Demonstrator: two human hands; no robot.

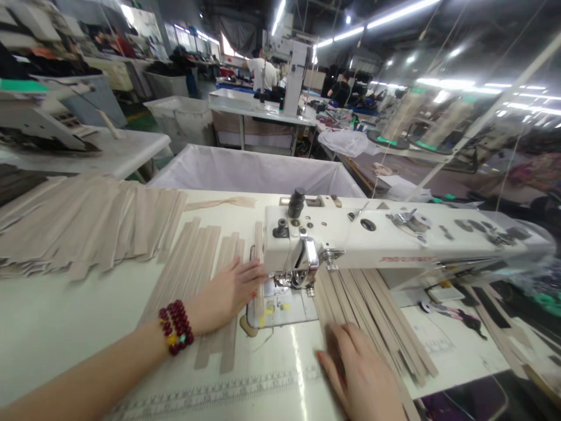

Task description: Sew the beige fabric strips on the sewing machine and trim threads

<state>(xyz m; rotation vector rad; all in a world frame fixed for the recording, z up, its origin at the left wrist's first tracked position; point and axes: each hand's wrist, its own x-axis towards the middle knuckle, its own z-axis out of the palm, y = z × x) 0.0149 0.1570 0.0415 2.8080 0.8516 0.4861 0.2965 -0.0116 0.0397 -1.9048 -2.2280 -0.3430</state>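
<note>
At the needle of the white industrial sewing machine [350,237], left hand [232,289] lying flat on a narrow beige fabric strip [259,275], fingers [254,270] stretched out and close together, tips touching the presser foot area. Right hand [362,374] resting on a fanned bundle of like beige strips [372,310] under the machine arm, fingers loosely spread. Judged about midway: large stack of beige strips [83,225] at far left of the pale surface [56,327], several flat strips [193,263] beside the left wrist.
</note>
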